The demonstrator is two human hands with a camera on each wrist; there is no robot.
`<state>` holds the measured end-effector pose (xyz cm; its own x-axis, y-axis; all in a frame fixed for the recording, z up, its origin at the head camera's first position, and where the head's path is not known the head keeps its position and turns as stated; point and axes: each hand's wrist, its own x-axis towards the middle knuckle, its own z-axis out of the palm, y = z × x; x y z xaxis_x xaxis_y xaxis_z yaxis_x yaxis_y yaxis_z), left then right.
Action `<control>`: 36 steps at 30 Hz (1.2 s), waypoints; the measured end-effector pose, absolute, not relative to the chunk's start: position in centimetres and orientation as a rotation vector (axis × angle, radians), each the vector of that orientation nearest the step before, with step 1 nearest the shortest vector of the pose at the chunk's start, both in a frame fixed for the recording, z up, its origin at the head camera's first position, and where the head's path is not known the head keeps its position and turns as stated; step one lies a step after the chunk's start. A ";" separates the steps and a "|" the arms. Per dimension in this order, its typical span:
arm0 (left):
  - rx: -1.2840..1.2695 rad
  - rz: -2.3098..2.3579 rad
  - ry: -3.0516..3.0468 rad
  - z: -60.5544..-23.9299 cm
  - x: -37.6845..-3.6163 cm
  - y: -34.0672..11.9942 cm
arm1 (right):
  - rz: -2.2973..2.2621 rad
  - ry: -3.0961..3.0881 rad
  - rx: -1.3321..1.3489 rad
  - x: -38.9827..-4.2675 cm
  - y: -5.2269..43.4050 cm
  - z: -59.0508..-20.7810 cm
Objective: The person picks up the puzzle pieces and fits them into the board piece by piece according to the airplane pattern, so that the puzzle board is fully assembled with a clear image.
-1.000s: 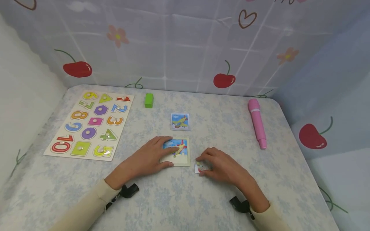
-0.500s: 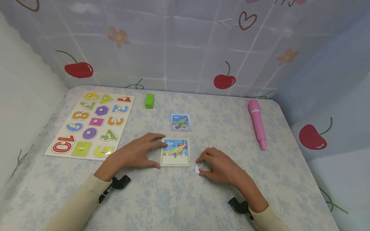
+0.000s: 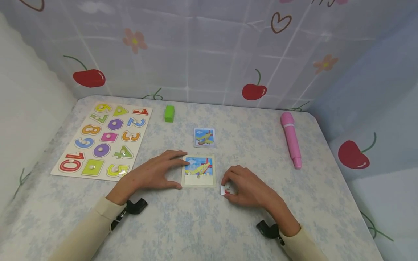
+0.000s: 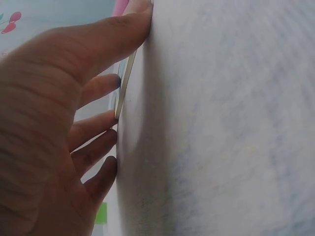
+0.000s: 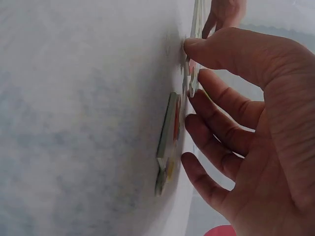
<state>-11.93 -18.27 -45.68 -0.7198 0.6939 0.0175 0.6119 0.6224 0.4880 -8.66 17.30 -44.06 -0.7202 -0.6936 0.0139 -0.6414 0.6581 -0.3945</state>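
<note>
A puzzle board with a pale frame lies mid-table, its upper part filled by airplane pieces and its lower strip bare. My left hand rests at its left edge, thumb by the lower corner and fairly straight fingers along the top left. Just right of the board, my right hand pinches a small puzzle piece between thumb and fingers. In the right wrist view this puzzle piece is partly covered by the fingertips. Beneath that hand another thin puzzle piece lies on the table.
Behind the board lies an airplane picture card. A number and shape board is at the left, with a green block near the back edge. A pink microphone-like stick lies at the right.
My left hand has drawn back leftward from over the airplane pieces to the board's left edge. My right hand has stayed nearly in place, covering more of the puzzle piece.
</note>
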 end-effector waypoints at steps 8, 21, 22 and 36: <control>1.035 0.721 2.685 -45.6 -11.8 -18.3 | -0.567 2.774 -1.169 -9.3 16.1 -43.4; 1.071 0.704 2.711 -45.7 -11.8 -18.2 | -0.539 2.767 -1.292 -10.4 13.5 -42.1; 1.069 0.701 2.711 -45.7 -11.8 -18.2 | -0.533 2.768 -1.300 -10.5 13.3 -42.0; 1.094 0.718 2.708 -45.8 -12.0 -18.3 | -0.520 2.715 -1.400 -11.6 9.8 -41.9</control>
<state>-11.96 -18.27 -45.81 -0.7275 0.6841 0.0526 0.6203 0.6231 0.4763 -11.64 9.78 -41.94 -0.5911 -0.7984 0.1142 -0.7841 0.5357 -0.3134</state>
